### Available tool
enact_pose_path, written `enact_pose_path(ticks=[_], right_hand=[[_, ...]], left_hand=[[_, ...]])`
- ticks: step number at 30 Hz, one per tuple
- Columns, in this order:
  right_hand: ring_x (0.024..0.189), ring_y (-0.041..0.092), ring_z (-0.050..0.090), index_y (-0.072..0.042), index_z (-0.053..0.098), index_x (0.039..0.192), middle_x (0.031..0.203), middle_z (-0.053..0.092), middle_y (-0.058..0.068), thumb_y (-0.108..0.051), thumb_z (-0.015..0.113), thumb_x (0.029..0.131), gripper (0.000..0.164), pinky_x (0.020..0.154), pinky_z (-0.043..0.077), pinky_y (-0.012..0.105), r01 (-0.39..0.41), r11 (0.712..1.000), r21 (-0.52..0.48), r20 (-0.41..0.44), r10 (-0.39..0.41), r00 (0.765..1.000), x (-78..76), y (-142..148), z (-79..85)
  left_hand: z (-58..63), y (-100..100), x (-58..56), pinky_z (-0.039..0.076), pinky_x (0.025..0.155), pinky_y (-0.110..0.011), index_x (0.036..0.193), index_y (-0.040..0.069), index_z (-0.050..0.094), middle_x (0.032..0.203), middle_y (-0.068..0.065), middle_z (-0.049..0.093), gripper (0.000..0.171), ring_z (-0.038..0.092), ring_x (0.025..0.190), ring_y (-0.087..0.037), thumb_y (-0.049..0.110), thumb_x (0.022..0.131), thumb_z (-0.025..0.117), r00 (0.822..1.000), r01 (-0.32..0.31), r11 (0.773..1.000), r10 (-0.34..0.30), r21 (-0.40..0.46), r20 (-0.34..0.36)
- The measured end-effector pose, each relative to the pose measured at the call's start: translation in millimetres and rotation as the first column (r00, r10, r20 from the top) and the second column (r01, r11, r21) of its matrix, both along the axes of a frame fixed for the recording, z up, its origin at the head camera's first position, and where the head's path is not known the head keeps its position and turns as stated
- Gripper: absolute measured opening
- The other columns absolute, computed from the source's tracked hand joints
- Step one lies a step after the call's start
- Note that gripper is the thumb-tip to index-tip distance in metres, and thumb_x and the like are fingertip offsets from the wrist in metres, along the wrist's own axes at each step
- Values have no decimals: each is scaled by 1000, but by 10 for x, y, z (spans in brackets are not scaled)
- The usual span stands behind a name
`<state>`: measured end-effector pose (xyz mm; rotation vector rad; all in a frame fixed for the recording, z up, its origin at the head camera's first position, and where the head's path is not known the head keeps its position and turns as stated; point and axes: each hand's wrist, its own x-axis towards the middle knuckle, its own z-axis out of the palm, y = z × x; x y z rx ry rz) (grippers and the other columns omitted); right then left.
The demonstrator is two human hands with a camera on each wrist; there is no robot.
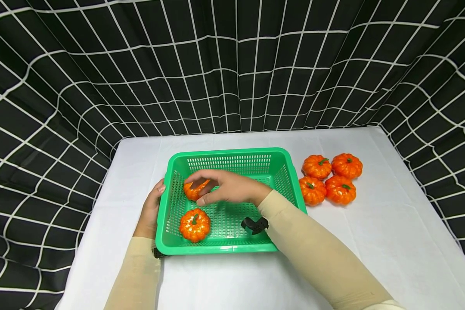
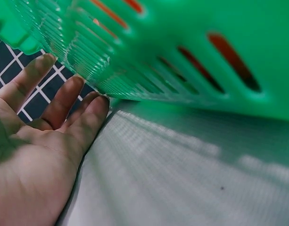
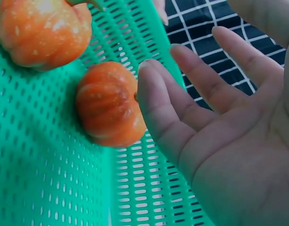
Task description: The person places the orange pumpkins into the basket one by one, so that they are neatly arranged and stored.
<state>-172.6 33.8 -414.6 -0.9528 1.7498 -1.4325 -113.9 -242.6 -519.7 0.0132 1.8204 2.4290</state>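
A green plastic basket holds two small orange pumpkins. The front pumpkin lies on the basket floor near its left side, stem up. Behind it, the back pumpkin is partly covered by my right hand, which hovers over the basket with fingers spread and nothing in its grasp. The right wrist view shows a pumpkin close beside these fingertips. My left hand is at the basket's left side; in the left wrist view its loosely extended fingertips rest against the slotted wall.
To the right of the basket, several more orange pumpkins sit in a tight cluster on the white tablecloth. A black curtain with white grid lines rises behind the table and along both sides.
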Motion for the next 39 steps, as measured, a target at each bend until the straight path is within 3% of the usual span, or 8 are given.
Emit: enact_pose_path(ticks=[6,12,23,39], right_hand=[[123,31,65,-15,61,152,148,60,17,-19,75,103,51,101,58,49,18,999,-46,7,-17,1000,-25,38,45],[130,32,62,-19,62,151,147,62,12,-28,69,107,46,98,57,60,69,996,-63,40,-66,997,-41,74,98],[132,39,59,-19,63,150,145,64,9,-30,63,112,40,95,60,52,133,984,-116,43,-128,991,-64,133,117],[129,44,59,-17,65,148,144,62,18,-31,65,110,41,95,59,56,178,972,-156,42,-173,984,-71,182,138]], left_hand=[[-32,-16,-7,63,86,-37,153,12,54,126,-11,68,52,69,102,-21,30,108,35,1000,1,1000,-1,1,-7],[-6,-11,0,64,87,-38,155,11,52,127,-11,68,53,71,102,-21,29,108,35,1000,1,1000,-1,2,-10],[34,16,16,63,86,-37,157,8,51,129,-13,66,55,69,103,-22,29,108,35,1000,-2,1000,2,1,-14],[55,8,35,64,83,-35,153,10,55,123,-11,69,51,71,98,-20,29,110,36,999,19,1000,-18,20,-34]])
